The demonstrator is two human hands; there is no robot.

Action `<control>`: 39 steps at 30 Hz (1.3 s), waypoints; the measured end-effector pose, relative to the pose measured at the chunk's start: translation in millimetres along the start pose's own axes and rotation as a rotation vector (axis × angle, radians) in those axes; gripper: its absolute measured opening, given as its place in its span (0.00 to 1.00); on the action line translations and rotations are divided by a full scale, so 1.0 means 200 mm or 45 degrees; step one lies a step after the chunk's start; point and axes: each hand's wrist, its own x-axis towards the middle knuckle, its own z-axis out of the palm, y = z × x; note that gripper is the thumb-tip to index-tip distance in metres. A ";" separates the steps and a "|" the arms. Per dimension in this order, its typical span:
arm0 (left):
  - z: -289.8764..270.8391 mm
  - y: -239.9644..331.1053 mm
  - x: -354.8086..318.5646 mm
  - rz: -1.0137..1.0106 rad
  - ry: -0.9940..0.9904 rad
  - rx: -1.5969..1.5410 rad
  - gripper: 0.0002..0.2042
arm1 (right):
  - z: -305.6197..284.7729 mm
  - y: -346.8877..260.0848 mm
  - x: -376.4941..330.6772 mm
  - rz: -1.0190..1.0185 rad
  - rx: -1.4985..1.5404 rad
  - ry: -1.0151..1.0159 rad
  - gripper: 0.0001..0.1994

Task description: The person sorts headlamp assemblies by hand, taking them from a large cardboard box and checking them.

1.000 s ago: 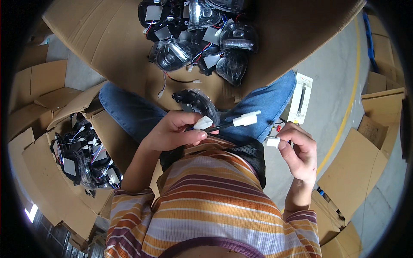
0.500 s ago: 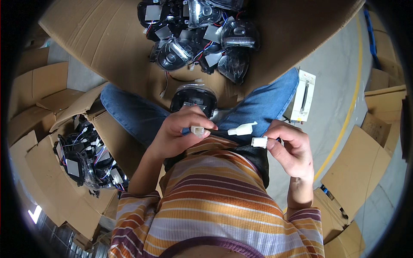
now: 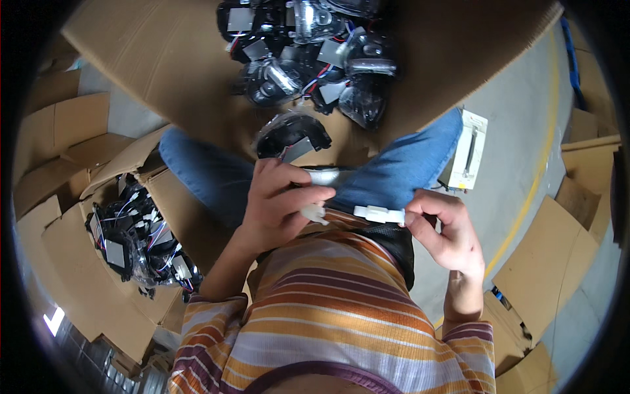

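Note:
My left hand (image 3: pixel 282 200) has its thumb and fingers closed on a small white plastic plug connector (image 3: pixel 314 213), level with my waist. Across from it, my right hand (image 3: pixel 446 230) pinches the end of a longer white connector piece (image 3: pixel 377 214), which points toward the left hand. The two white pieces are apart. Just beyond my left fingers sits a black lamp unit (image 3: pixel 289 134) with a clear cover and a grey plate. A whitish object (image 3: pixel 323 176) shows by the left fingertips; its kind is unclear.
A large cardboard box (image 3: pixel 164 59) in front holds several wrapped black lamps (image 3: pixel 269 82) with coloured wires. More lamps fill an open box (image 3: pixel 134 243) at the left. A white case with a handle (image 3: pixel 469 151) stands right of my knee. Flattened cardboard (image 3: pixel 548 262) lies farther right.
The left connector has tilted downward in my fingers. The loose white piece between the hands now lines up with the one in my right hand. The nearby lamp has shifted away and turned.

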 end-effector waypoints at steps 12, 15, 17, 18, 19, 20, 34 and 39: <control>-0.10 0.07 -0.12 -0.122 0.267 0.199 0.16 | 0.06 0.13 -0.01 -0.118 -0.018 0.155 0.02; -0.34 0.18 -0.41 -0.393 1.067 0.205 0.07 | 0.03 0.13 -0.09 -0.091 0.090 0.223 0.03; -0.64 0.29 -0.56 -0.481 1.526 0.390 0.07 | 0.02 0.15 -0.07 -0.007 0.150 0.208 0.05; -0.78 0.41 -0.64 -0.357 1.614 0.431 0.08 | 0.02 0.16 -0.05 -0.025 0.166 0.186 0.05; -0.89 0.44 -0.75 -0.328 1.700 0.734 0.09 | 0.04 0.18 -0.04 0.026 0.130 0.134 0.05; -1.01 0.50 -0.87 -0.380 1.738 0.976 0.11 | 0.05 0.18 -0.04 0.074 0.103 0.079 0.06; -0.51 -0.30 -0.26 -0.954 0.839 -0.062 0.11 | 0.09 0.23 0.04 0.074 0.087 0.029 0.03; -0.28 -1.08 0.31 -1.066 0.862 -1.429 0.05 | 0.09 0.22 0.07 0.139 0.083 0.034 0.02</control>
